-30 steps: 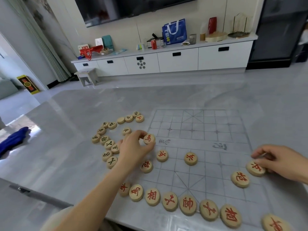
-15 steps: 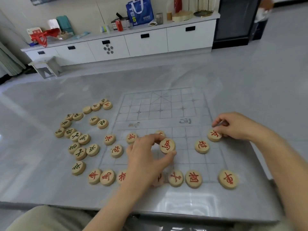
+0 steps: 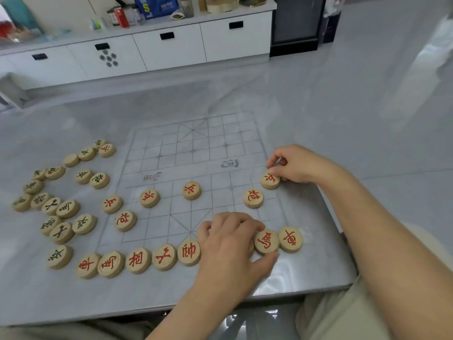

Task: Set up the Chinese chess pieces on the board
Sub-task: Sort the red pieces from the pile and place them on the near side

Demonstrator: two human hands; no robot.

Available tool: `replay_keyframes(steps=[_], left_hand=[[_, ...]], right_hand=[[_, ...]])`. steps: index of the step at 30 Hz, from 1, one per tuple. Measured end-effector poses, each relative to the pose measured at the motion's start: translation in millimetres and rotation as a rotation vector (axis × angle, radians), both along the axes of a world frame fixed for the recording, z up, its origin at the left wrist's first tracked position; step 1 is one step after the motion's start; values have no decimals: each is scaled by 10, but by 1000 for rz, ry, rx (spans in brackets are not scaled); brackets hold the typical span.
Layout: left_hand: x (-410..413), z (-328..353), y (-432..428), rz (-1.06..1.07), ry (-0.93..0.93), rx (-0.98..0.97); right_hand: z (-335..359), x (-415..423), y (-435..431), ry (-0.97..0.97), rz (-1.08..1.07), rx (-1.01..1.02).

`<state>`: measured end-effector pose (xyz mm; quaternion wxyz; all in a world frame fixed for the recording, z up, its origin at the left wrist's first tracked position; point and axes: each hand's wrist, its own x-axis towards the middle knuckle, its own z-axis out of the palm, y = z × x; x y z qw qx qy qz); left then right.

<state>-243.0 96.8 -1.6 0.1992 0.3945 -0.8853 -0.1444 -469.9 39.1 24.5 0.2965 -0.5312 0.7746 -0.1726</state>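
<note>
A thin clear board point(image 3: 193, 153) with a printed grid lies on the grey table. Round wooden pieces with red characters line its near edge and dot the rows above. My left hand point(image 3: 229, 244) pinches a red horse piece point(image 3: 266, 241) between thumb and forefinger in the near row, beside a red chariot piece point(image 3: 290, 239); the hand hides the pieces just left of it. My right hand point(image 3: 295, 164) pinches a red soldier piece point(image 3: 270, 179) at the board's right edge. A red cannon piece point(image 3: 253, 198) lies close by. Several green-lettered pieces point(image 3: 58, 207) sit loose left of the board.
The table's near edge point(image 3: 171, 307) runs just below the near row, with my lap under it. A white cabinet point(image 3: 171, 42) with bags, cans and boxes on top stands against the far wall. A dark appliance point(image 3: 297, 23) stands at its right.
My left hand carried the red horse piece from the board's left side across to the near row's right end. My right hand stayed on the soldier piece. The camera tilted down and right.
</note>
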Motion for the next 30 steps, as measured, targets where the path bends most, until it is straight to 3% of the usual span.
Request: replay_keyframes(steps=[8,13,23,30], left_hand=[[16,-52,-17,-17,-41,-18],[167,149,-135,-12,-99,130],[1230,324,-1870,575,165,241],[1522,267,-2802,780,118,231]], right_hand=[[3,10,-22,9,9,-9],[-49,-5,-58,27,54,-44],[-300,-273,-1,-1,61,-114],[-966,-935,-115,-153,-41,-71]])
